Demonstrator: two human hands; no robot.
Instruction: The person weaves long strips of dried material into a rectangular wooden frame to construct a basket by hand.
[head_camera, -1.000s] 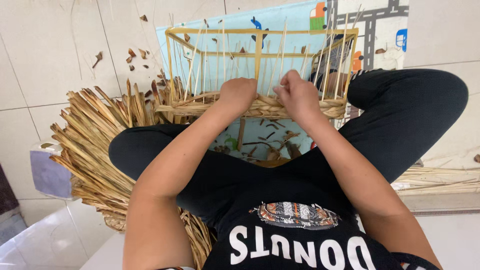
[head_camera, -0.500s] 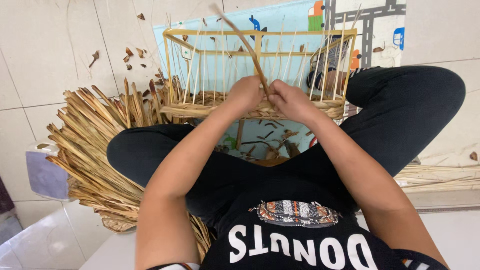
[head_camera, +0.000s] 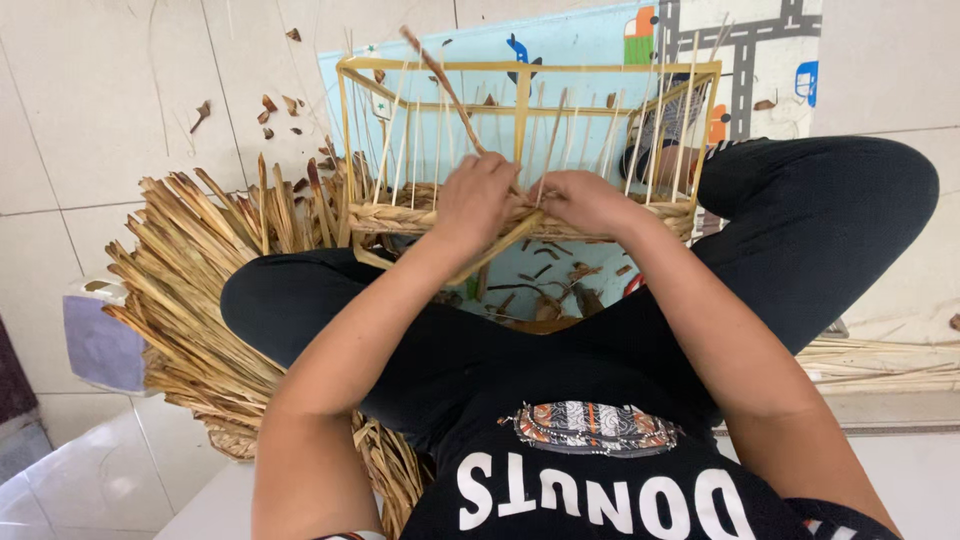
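Note:
A rectangular basket frame (head_camera: 530, 70) of yellow strips and thin upright sticks lies between my crossed legs. A band of woven dried leaf (head_camera: 390, 218) runs along its near side. My left hand (head_camera: 475, 198) grips a long dried leaf strand (head_camera: 445, 85) that rises up and to the left from the weave. My right hand (head_camera: 580, 200) pinches the woven band right beside it, fingers closed on the leaf material. Both hands nearly touch at the middle of the near side.
A big heap of dried leaf strips (head_camera: 190, 290) lies by my left knee. A pale blue play mat (head_camera: 600, 40) lies under the frame. Leaf scraps (head_camera: 275, 105) dot the tiled floor. A bundle of thin sticks (head_camera: 880, 360) lies at the right.
My hands have drawn closer together at the middle of the near side. The long strand has been pulled up and now slants up to the left.

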